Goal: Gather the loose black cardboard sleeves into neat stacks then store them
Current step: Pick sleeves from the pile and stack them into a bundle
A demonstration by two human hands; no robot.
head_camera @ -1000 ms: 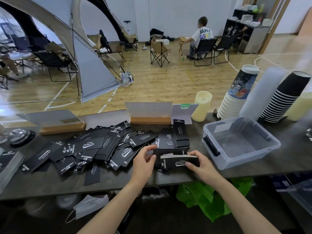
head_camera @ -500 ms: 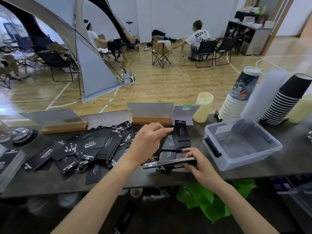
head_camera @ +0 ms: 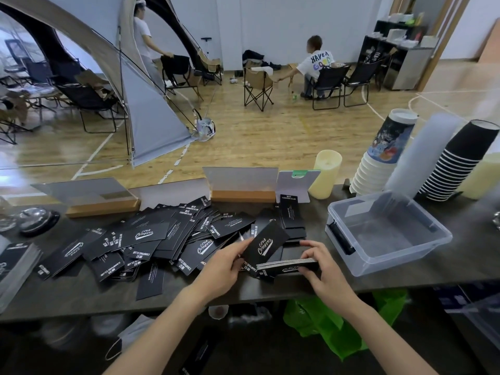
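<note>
Head view: left arm is back from its reach, here's what moved.
Table (head_camera: 81,293): nothing else shifted that I can see.
Pile (head_camera: 151,239): still a big loose spread left of centre, barely dented, so lots to go.
Bin (head_camera: 389,262): still empty, just right of my hands. No storing yet.
Right hand (head_camera: 324,269): same as before, fingers curled round the stack (head_camera: 286,265) at the front edge.
Left hand (head_camera: 219,269): was out over the pile half a second ago, now pinching one sleeve (head_camera: 266,244).
Sleeve: tilted just above the stack. I reckon it goes on top next.
</note>
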